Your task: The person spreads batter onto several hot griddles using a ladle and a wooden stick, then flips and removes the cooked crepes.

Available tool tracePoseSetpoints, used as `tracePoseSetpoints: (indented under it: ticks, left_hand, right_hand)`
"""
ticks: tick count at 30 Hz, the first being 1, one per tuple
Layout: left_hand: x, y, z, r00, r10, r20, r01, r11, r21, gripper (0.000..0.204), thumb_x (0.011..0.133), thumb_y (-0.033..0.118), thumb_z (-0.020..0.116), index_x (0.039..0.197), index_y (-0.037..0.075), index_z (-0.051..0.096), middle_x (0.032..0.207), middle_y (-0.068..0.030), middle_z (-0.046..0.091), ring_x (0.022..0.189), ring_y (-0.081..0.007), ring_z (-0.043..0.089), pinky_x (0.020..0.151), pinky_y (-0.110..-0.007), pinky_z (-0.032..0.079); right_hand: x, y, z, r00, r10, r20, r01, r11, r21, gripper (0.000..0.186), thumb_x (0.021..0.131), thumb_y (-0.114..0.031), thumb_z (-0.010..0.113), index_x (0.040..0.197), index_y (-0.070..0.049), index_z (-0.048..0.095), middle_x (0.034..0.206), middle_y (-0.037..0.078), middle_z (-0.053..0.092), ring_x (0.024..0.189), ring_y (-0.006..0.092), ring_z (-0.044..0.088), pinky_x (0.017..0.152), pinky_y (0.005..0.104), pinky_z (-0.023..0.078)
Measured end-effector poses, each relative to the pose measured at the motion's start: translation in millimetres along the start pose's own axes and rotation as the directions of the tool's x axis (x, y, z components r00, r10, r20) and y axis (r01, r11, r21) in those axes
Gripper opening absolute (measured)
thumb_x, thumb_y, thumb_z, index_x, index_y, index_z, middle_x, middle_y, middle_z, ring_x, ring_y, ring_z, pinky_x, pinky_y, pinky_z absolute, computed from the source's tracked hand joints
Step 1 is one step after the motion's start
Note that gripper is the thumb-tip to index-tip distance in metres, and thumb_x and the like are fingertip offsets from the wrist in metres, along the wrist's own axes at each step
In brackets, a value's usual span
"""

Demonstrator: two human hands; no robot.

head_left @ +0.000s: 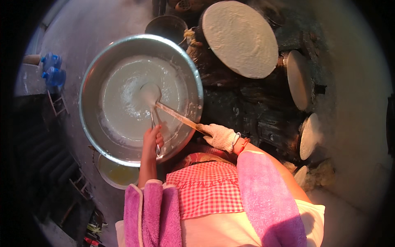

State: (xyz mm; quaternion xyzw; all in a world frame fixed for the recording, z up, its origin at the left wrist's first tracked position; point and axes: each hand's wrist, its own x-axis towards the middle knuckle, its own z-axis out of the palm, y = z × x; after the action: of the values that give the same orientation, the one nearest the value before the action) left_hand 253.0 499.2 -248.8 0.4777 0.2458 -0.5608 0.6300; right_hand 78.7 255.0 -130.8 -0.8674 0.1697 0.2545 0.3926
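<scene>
A wide metal basin [85, 119] holds pale, wet batter [123, 107]. My bare left hand [152, 142] is closed round the handle of a metal ladle [150, 91], whose batter-coated bowl is over the middle of the basin. My right hand [221, 137], in a pale work glove, grips a wooden stick [179, 116] at the basin's right rim. The stick slants up to the left, and its far end meets the ladle; I cannot tell whether they touch. Batter is smeared down the basin's inner right wall.
A large round pale sheet [240, 39] lies at the upper right. Several smaller round pale tops [299, 80] stand along the right, near steam. A dark pot [166, 28] is behind the basin, a bucket of yellowish liquid [119, 172] at its lower left. Blue bottles [53, 76] stand far left.
</scene>
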Motion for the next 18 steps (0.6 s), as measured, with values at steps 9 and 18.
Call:
tracePoseSetpoints:
  ticks: [9,18]
  left_hand:
    - [-190.2,12.9,137.8,0.886,0.463,0.029,-0.432,0.846,-0.313,0.029,0.107,0.024,0.05,0.122,0.0,0.056,0.063,0.0059,0.033,0.04,-0.0036,0.03,0.032,-0.021,0.025]
    - [-386.6,108.4,199.2,0.354,0.739,0.573,-0.732,0.6,-0.323,0.05,0.113,0.026,0.029,0.151,-0.005,0.03,0.077,-0.001,0.038,0.053,-0.0101,0.038,0.044,-0.026,0.037]
  right_hand:
    - [-83.5,-13.1,-56.3,0.831,-0.41,-0.377,0.388,0.912,-0.137,0.049,0.09,-0.016,0.064,0.137,-0.022,0.055,0.094,0.019,0.063,0.076,0.0404,0.066,0.067,0.047,0.057]
    - [-132.9,-127.6,-193.7,0.751,-0.609,-0.256,0.505,0.28,0.816,0.049,0.095,-0.012,0.062,0.142,-0.006,0.052,0.095,0.008,0.067,0.068,0.0075,0.06,0.057,0.0235,0.048]
